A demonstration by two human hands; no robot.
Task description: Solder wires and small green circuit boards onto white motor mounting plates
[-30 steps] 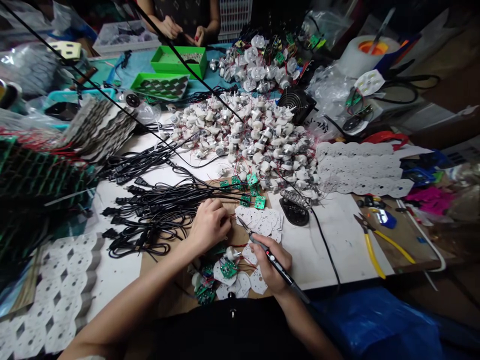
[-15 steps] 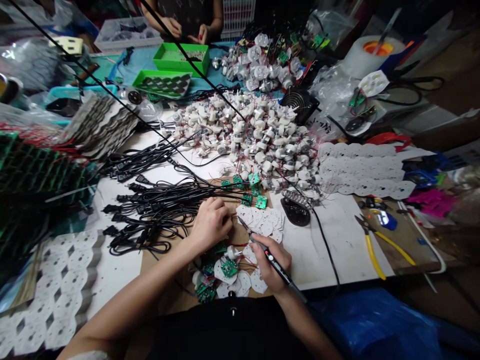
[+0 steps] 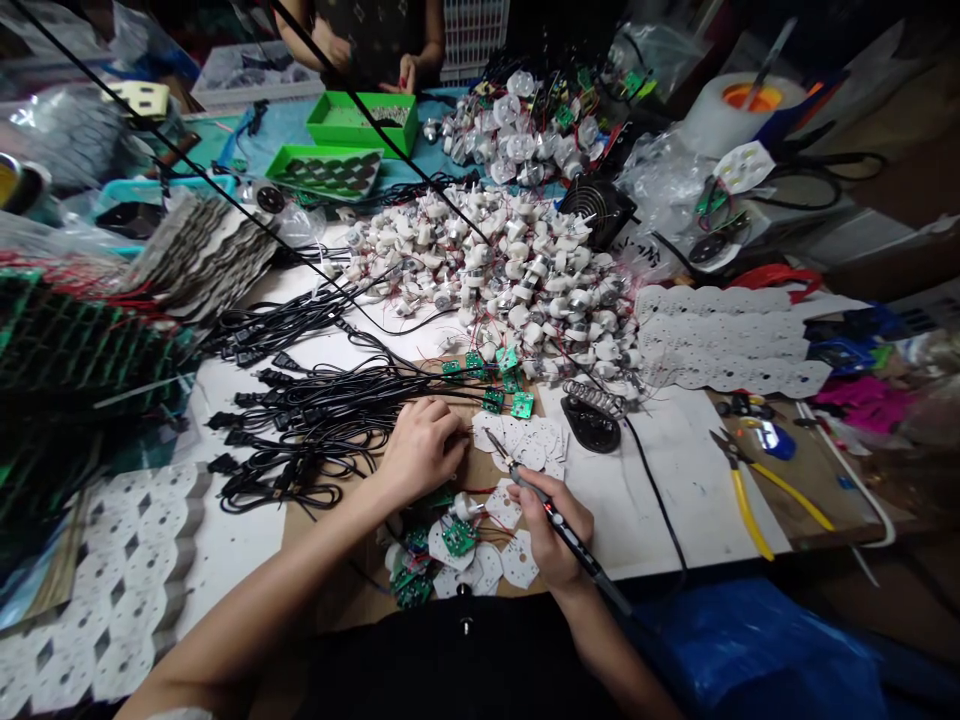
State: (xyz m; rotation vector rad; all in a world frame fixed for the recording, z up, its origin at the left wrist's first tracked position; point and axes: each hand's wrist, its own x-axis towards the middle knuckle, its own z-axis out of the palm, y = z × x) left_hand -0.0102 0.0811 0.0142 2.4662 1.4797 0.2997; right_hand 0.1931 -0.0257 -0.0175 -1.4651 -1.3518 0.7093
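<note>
My right hand (image 3: 553, 522) is wrapped round a soldering iron (image 3: 571, 545), its tip pointing up and left over the loose white LED boards (image 3: 529, 440). My left hand (image 3: 426, 450) is closed, knuckles up, at the right end of the bundled black power cords (image 3: 322, 410). What its fingers pinch is hidden beneath it. Below and between the hands lie a small white motor (image 3: 466, 506) with red wires, a green circuit board (image 3: 458, 537) and several white discs (image 3: 519, 558). More green boards (image 3: 522, 404) on cord ends sit just above the left hand.
A large heap of white motors (image 3: 495, 260) fills the middle back. An iron stand with a coil (image 3: 592, 415) is to the right, then yellow-handled pliers (image 3: 742, 500). White panels (image 3: 97, 590) lie at left. Across the table stands another person (image 3: 367, 50) behind a green tray (image 3: 360, 122).
My right hand and the soldering iron have shifted slightly right and down, the tip drawing away from my left hand. The left hand barely moved. The person opposite has raised one hand.
</note>
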